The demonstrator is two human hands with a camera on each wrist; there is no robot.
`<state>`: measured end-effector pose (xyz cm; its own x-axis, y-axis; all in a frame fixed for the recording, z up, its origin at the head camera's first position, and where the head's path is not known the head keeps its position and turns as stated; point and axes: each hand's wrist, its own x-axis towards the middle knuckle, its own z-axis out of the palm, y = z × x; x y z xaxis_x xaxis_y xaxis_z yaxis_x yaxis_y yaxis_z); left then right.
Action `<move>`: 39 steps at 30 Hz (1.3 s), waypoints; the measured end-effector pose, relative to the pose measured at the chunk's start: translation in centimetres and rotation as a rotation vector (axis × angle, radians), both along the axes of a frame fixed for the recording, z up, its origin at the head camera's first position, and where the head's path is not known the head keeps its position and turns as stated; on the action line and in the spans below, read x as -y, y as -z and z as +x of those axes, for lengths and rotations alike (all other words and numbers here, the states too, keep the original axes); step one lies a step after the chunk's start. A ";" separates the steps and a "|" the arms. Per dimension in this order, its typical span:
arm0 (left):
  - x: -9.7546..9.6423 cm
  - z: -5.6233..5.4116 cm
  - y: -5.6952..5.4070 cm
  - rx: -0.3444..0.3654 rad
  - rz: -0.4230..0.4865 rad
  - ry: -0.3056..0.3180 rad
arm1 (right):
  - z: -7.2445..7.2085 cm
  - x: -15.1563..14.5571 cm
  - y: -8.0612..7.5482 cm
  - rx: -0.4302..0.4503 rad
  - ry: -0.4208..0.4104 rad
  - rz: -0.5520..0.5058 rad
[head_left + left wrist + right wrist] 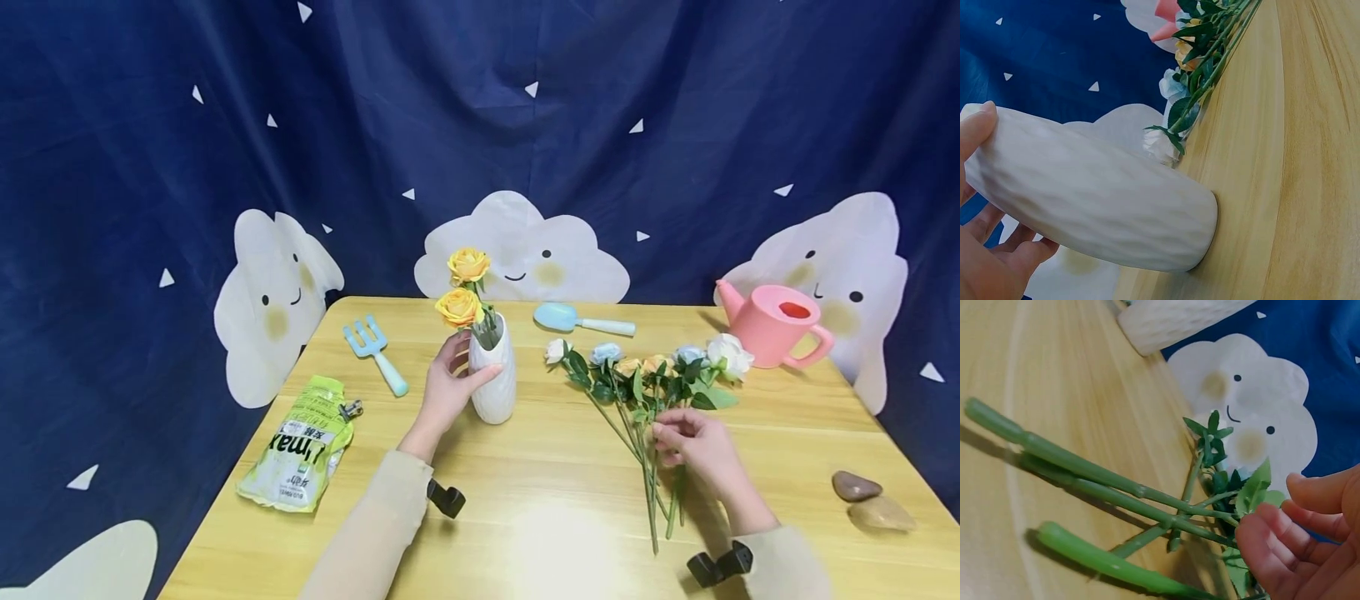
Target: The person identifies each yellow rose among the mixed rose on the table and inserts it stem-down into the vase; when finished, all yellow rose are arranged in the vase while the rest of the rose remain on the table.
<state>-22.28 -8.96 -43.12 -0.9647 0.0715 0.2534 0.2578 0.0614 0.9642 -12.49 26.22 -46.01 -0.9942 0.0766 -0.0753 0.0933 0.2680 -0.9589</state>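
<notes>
My left hand (453, 379) grips the white textured vase (495, 387) near its top, thumb on the near side and fingers round the far side. Two yellow roses (461, 306) stand in the vase, leaning left. In the left wrist view the vase (1091, 187) has its base at the tabletop. My right hand (693, 446) is beside the green stems (651, 483) of a bunch of artificial flowers. A gap shows between its thumb and fingers in the right wrist view, with the fingertips (1260, 531) right at the stems. The bunch has white, blue and yellow-orange heads.
A pink watering can (772, 325) stands behind the bunch at right, with stones (881, 512) nearer. A blue trowel (585, 320) lies at the back. At left are a blue hand fork (377, 354) and a green-white bag (300, 450) with a clip. A blue curtain hangs behind.
</notes>
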 end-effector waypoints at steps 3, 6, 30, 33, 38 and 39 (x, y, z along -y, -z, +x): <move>0.1 0.0 -0.1 0.004 -0.004 0.007 | 0.1 0.2 0.5 0.047 0.012 -0.021; 0.2 0.0 -0.2 0.012 -0.005 0.027 | 0.0 0.3 0.7 0.082 0.015 -0.005; 0.0 1.9 -2.8 0.008 -0.010 0.037 | -0.6 2.0 1.2 0.098 0.054 0.293; -0.1 2.0 -2.8 0.007 -0.012 0.039 | -0.5 2.1 1.0 0.134 0.061 0.268; -0.1 2.0 -2.9 0.013 -0.007 0.033 | -0.6 2.5 0.9 0.127 0.040 0.335; -0.1 2.0 -2.9 0.012 -0.008 0.030 | -0.7 2.5 0.9 0.122 0.040 0.347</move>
<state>-20.28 -8.86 -40.26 -0.9651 0.1027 0.2410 0.2480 0.0616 0.9668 -13.14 23.69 -46.93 -0.9752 0.1569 -0.1562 0.2185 0.5693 -0.7925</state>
